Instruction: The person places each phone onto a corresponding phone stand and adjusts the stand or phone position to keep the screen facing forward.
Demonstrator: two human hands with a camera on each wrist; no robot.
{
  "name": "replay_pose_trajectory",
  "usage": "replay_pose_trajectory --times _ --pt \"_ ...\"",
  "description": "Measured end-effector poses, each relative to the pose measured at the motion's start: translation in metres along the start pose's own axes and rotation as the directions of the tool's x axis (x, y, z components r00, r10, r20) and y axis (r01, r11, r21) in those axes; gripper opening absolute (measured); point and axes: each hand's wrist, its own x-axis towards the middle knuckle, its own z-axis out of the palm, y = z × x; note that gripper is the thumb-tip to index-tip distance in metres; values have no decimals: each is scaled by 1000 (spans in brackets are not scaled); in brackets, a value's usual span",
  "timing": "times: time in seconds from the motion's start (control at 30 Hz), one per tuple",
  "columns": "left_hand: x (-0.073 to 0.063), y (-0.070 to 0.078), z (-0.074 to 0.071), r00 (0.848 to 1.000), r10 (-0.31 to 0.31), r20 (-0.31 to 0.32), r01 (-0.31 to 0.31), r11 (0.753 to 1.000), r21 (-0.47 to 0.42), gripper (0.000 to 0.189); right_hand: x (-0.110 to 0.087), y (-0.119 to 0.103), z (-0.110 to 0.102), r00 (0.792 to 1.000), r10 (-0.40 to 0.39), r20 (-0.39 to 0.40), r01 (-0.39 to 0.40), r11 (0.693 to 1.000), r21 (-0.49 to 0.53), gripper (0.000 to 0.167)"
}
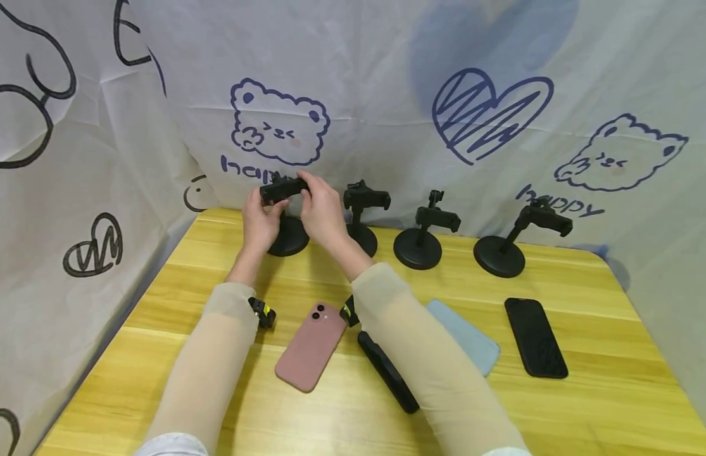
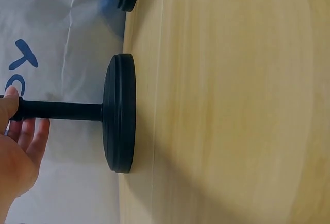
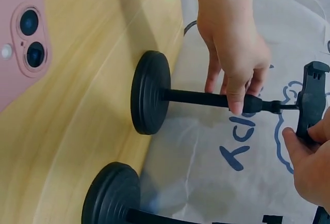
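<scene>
At the back left of the table stands a black phone stand [image 1: 289, 239] with a round base, its base on the tabletop. My left hand [image 1: 258, 225] grips the upper part of its pole, thumb on one side and fingers on the other, as the right wrist view shows. Up at the top, the fingers of my right hand [image 1: 325, 214] pinch one end of the stand's phone clamp [image 3: 312, 92]. The clamp carries no phone.
To the right, three more black phone stands [image 1: 418, 248] line the back edge. Nearer me lie a pink phone [image 1: 311, 347], a dark phone on its edge [image 1: 389, 372], a light blue phone [image 1: 466, 335] and a black phone [image 1: 536, 337]. A white drawn-on cloth [image 1: 375, 76] hangs behind.
</scene>
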Motion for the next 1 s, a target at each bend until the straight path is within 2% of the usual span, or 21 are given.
replay_pose_trajectory --times 0.17,0.4,0.67,1.0 --pt "0 3 0 999 16 29 -16 1000 -13 33 -5 0 1 999 -31 -33 32 999 26 37" --pt "-5 6 0 993 -40 110 46 997 -56 38 -16 -4 3 997 -38 -66 38 999 8 36" --pt "-13 9 1 984 -17 176 38 992 -117 36 -32 -6 1 994 -29 -108 29 1000 1 37" --pt "-26 20 5 982 0 187 18 995 -94 33 -51 -3 -7 984 -77 -160 77 997 -3 37"
